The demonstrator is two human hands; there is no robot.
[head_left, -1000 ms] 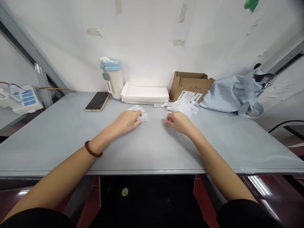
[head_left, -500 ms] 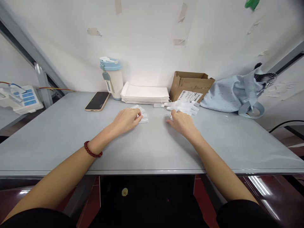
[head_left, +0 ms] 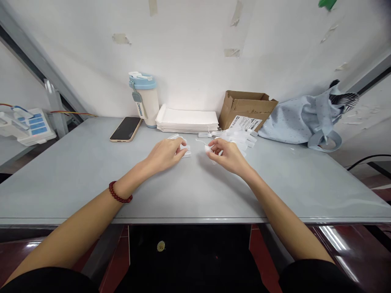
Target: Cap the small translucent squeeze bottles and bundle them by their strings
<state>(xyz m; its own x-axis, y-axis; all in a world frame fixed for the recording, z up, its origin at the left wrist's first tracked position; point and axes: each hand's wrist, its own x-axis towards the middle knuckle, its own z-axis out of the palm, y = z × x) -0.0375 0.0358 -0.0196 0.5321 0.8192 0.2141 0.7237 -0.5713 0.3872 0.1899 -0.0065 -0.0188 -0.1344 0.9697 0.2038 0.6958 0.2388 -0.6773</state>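
My left hand [head_left: 165, 154] rests over a small pile of clear plastic pieces [head_left: 187, 154], which its fingers partly cover. Its thumb and forefinger are apart, with part of the pile showing between them. My right hand [head_left: 229, 155] is raised slightly above the table, pinching a small translucent plastic piece with a thin white string [head_left: 208, 149] between thumb and fingertips. Behind that hand lies a loose heap of similar translucent pieces [head_left: 241, 136], some with white strings. The exact kind of these pieces is too small to make out.
On the grey table [head_left: 189, 195], a stack of white envelopes [head_left: 187, 121] stands against the wall. A phone [head_left: 126, 129] and a blue-lidded cup [head_left: 146, 101] are left of it. To its right are an open cardboard box [head_left: 244, 108] and a light blue cloth bag [head_left: 293, 120].
My right hand has lifted from the heap and moved slightly left, now with a translucent piece and its string in the fingertips. My left thumb and forefinger have parted a little.
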